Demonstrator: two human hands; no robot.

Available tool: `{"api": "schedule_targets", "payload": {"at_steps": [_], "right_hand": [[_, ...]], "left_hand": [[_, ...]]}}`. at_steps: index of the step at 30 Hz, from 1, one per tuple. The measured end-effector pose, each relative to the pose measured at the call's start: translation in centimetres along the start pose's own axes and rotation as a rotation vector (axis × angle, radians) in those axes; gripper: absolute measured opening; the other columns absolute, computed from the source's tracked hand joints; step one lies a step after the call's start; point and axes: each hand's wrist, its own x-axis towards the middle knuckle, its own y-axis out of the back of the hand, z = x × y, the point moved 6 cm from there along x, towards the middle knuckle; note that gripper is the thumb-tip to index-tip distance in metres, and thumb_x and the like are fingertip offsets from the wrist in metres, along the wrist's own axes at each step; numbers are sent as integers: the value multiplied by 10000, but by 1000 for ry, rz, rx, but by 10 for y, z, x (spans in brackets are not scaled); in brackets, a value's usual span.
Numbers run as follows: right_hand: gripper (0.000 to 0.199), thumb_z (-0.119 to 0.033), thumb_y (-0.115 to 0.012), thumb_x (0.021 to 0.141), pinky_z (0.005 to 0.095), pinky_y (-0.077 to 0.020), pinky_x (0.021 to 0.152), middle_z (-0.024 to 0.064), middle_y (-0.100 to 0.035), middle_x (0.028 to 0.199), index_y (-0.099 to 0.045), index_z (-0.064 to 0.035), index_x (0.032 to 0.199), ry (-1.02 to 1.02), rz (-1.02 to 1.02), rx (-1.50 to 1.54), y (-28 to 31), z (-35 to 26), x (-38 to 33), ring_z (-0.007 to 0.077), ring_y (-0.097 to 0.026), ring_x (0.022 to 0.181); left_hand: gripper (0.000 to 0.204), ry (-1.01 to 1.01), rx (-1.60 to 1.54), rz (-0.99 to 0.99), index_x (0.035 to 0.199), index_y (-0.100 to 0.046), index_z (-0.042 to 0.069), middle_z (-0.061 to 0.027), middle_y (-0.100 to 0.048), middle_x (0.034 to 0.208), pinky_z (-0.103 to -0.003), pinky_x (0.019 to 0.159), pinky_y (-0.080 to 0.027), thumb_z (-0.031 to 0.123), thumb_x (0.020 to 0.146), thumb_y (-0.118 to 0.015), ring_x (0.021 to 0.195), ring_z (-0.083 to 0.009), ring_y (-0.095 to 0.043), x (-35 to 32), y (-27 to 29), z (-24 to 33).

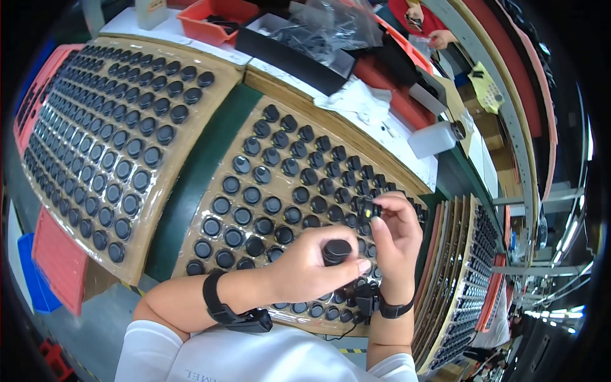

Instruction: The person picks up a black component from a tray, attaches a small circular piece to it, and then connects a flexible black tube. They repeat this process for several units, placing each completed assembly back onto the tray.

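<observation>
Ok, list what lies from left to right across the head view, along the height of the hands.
Blue bin → red tray edge → left cardboard tray of black caps → green table strip → middle cardboard tray → left hand holding a black cap → right hand → stacked trays.

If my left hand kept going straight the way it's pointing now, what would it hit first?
Most likely the right hand: the left hand, holding a black round cap, points right at its palm, very close. Depth is hard to judge.
</observation>
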Motion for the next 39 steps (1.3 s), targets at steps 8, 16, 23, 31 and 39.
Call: {"api": "schedule_targets", "payload": {"at_steps": [8, 16, 23, 31, 39], "right_hand": [[262, -23, -661, 744, 254, -442, 656, 98, -556, 922, -576, 1, 990, 302, -103, -388, 9, -41, -29, 159, -529, 747], [277, -130, -679, 783, 274, -451, 661, 108, -562, 908, -568, -12, 1008, 294, -83, -309, 10, -36, -41, 177, -535, 747], [369, -286, -552, 894, 263, -393, 622, 88, -537, 874, -487, -12, 1133, -315, 34, 1105, -3, 11, -54, 137, -456, 685], [345, -233, -553, 892, 249, -373, 646, 80, -511, 851, -486, 1, 1137, -170, 146, 910, 4, 0, -54, 127, -442, 719], [311, -182, -570, 876, 232, -381, 663, 52, -504, 831, -482, 31, 1085, 113, 129, 150, 11, -18, -53, 115, -452, 706]], "left_hand": [[212, -120, 96, 155, 997, -564, 29, -5, -561, 774, -204, 643, -424, 91, 818, -659, 681, -58, -501, 4, 2, 3], [383, 62, 2, 10, 1125, -544, 3, -70, -618, 920, -209, 630, -429, 193, 820, -678, 693, -80, -511, 5, 1, -1], [345, 236, -323, -54, 1141, -552, 5, -33, -604, 907, -209, 607, -436, 76, 821, -660, 702, -67, -504, 5, 1, -12], [347, -57, 37, 45, 1095, -576, 11, -51, -601, 954, -215, 594, -432, 37, 771, -696, 692, -83, -507, 4, 3, -2], [369, -418, 520, 112, 1053, -572, 15, -121, -594, 1023, -225, 592, -419, 70, 728, -739, 678, -103, -496, -3, -2, 23]]}}
